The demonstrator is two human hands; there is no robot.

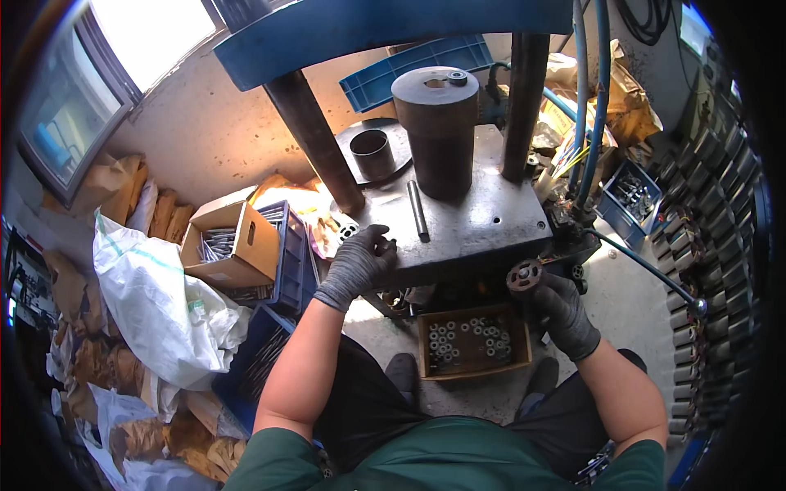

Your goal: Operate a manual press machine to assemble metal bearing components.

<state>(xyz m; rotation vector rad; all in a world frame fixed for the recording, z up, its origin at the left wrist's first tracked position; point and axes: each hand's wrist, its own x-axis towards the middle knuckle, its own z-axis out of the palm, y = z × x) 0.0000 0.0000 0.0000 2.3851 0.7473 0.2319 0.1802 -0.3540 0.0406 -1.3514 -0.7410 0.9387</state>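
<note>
My right hand (565, 313), in a grey knitted glove, grips a round metal end cover (524, 277) with openings around its middle, in front of the press table's right side. At the table's left front edge my gloved left hand (360, 263) has its fingers curled together; a small dark thing seems to be between the fingertips, too hidden to name. Just right of that hand a steel rod (418, 211) lies on the press table (475, 233). Behind it stands a thick metal cylinder (442, 135) with a small ring (458, 78) on top.
Two dark press columns (315, 139) rise from the table. A short sleeve (372, 155) stands at the back left. Below, a cardboard box (476, 372) holds several small rings. At left are a box of metal rods (252, 240) and a white sack (155, 303); stacked metal cylinders (700, 245) line the right.
</note>
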